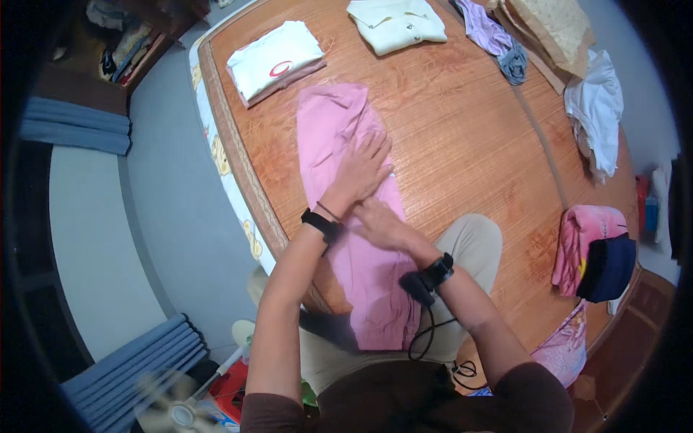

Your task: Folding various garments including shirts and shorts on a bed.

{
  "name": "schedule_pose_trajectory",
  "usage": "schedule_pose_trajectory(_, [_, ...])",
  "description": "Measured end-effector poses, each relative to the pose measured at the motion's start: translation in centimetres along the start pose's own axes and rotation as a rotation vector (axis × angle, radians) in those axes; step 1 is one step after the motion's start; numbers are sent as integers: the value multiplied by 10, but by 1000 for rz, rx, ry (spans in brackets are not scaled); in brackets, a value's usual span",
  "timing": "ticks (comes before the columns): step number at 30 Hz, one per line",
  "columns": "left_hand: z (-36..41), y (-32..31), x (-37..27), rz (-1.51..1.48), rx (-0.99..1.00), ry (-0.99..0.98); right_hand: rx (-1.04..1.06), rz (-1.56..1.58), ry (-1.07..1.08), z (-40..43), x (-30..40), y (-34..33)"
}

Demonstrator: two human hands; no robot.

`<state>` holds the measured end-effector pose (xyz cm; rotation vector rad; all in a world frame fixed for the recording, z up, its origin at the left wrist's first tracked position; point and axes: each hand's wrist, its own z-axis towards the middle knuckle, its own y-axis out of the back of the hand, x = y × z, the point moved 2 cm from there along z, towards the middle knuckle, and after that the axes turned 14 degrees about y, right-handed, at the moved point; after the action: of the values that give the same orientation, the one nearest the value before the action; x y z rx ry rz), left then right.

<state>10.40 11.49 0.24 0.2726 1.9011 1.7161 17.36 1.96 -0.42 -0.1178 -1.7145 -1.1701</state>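
Note:
A pink garment, probably a pair of trousers folded lengthwise, lies in a long strip from my lap up the woven mat. Flat on its upper middle is my left hand, fingers spread and nothing held. Just below, close to the left wrist, my right hand rests on the same cloth. Its fingertips are partly hidden, so I cannot tell whether they pinch the fabric. Creases run through the garment's top end, and its lower end reaches my beige trousers.
Beyond the garment lie a folded white shirt and a folded cream buttoned top. On the right are loose white clothing, a brown bag, and a folded pink and navy pile. A fan stands at lower left.

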Motion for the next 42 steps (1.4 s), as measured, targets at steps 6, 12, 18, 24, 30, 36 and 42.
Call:
schedule_pose_trajectory(6, [56, 0, 34, -16, 3, 57, 189, 78, -96, 3, 12, 13])
schedule_pose_trajectory(12, [88, 2, 58, 94, -113, 72, 36, 153, -81, 5, 9, 12])
schedule_pose_trajectory(18, [99, -5, 72, 110, -187, 101, 5, 154, -91, 9, 8, 6])
schedule_pose_trajectory(24, [98, 16, 77, 17, -51, 72, 100, 209, -68, 13, 7, 17])
schedule_pose_trajectory(30, [2, 51, 25, -329, -108, 77, 22, 416, 36, 0, -22, 29])
schedule_pose_trajectory(36, [-111, 33, -39, -450, -42, 147, -507, 545, -247, -45, -18, 89])
schedule_pose_trajectory(42, [-117, -12, -49, -180, -115, 133, -265, -143, -163, -104, 44, 33])
